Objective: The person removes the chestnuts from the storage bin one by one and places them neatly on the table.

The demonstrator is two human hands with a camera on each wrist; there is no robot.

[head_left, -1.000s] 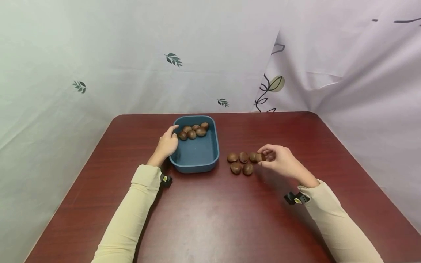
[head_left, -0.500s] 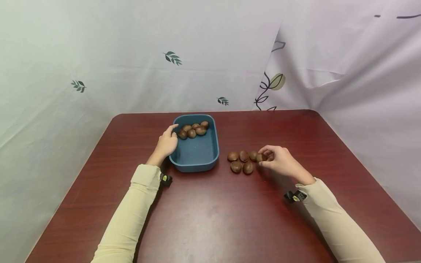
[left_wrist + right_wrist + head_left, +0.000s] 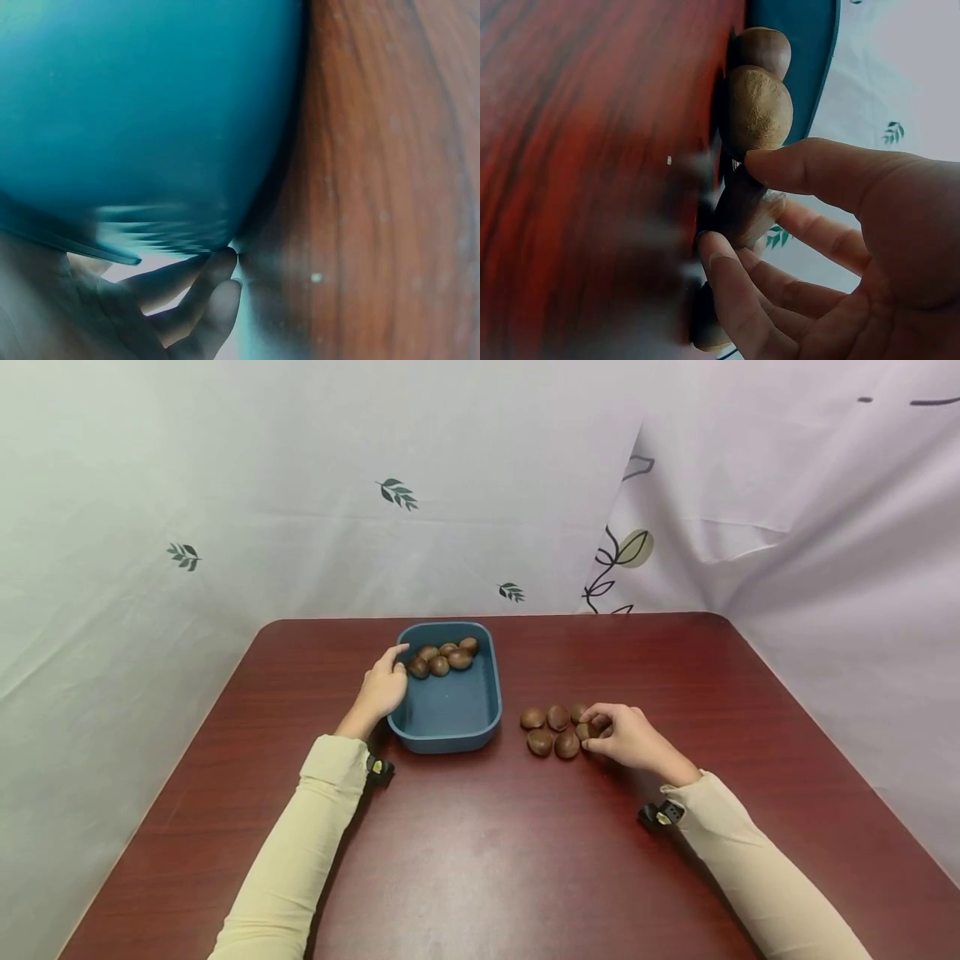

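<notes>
Several brown chestnuts (image 3: 438,666) lie together at the far end of a blue box (image 3: 446,706). At the box's left wall, my left hand (image 3: 381,690) grips the rim, some fingers over the edge and others against the outer side in the left wrist view. To the right of the box, more chestnuts (image 3: 539,742) sit close together on the table. My right hand (image 3: 624,737) pinches a chestnut (image 3: 746,210) between thumb and fingers, low at the right end of this group. Another chestnut (image 3: 759,109) is right beside my thumb.
The dark red wooden table (image 3: 465,843) has its far edge against a pale hanging cloth (image 3: 465,552) with leaf prints. A small black wrist camera (image 3: 662,816) sits below my right cuff; another wrist camera (image 3: 380,771) is at my left cuff.
My right hand has moved slightly left and nearer with its chestnut, to the right end of the nearer row. The left hand and the box have stayed in place.
</notes>
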